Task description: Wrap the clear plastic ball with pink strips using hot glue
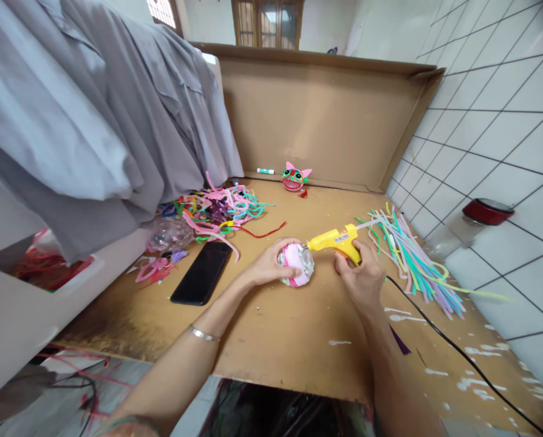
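My left hand (277, 262) is closed around a small round ball (302, 267), clear and shiny on the right, with pink and white fuzzy strips wrapped over its left part. In my right hand (361, 273) is a yellow hot glue gun (335, 240), gripped by its handle. The gun's nozzle points left and meets the ball's upper right side; whether it touches cannot be made out. A clear glue stick (367, 223) sticks out of the gun's back. From the handle a black cord (463, 346) runs down to the right.
A pile of coloured pipe cleaners (226, 203) and a black phone (201, 273) lie left. Straight pipe cleaners (420, 261) and a red-lidded jar (469, 230) are right. A finished animal-face ornament (295, 177) and a marker (265, 171) stand before the cardboard (312, 115). Grey cloth (116, 109) hangs left.
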Demonstrator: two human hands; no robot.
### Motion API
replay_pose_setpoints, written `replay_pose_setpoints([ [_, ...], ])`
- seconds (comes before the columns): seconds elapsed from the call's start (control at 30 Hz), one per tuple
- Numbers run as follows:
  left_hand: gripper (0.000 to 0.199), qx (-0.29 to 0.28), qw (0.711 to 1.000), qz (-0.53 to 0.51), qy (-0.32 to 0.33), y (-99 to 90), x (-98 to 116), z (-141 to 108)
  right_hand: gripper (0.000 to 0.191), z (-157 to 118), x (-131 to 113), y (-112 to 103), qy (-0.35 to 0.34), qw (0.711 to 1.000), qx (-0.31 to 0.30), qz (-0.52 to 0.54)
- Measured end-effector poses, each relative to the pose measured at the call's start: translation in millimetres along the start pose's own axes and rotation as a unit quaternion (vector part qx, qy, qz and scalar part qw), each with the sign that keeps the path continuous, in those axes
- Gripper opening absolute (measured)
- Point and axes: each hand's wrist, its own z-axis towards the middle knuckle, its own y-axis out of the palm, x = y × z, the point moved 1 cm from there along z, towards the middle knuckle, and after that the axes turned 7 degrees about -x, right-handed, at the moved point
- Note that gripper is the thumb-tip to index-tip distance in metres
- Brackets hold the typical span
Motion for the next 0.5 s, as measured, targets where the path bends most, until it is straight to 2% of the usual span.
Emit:
replay_pose_setpoints([
  [0.17,0.071,-0.007,1.000,-0.012,0.004,-0.1,0.0,0.2,0.027,0.0,-0.7,0.2,0.001,1.000,0.003,0.009],
  [0.37,0.071,0.001,1.000,0.008,0.001,-0.2,2.7,-1.1,0.029,-1.0,1.7,2.5,0.044,0.999,-0.005,0.014],
  [0.5,0.071,-0.006,1.000,0.008,-0.004,-0.4,3.4,-1.1,0.028,-0.9,1.8,2.4,0.038,0.999,0.008,0.015],
])
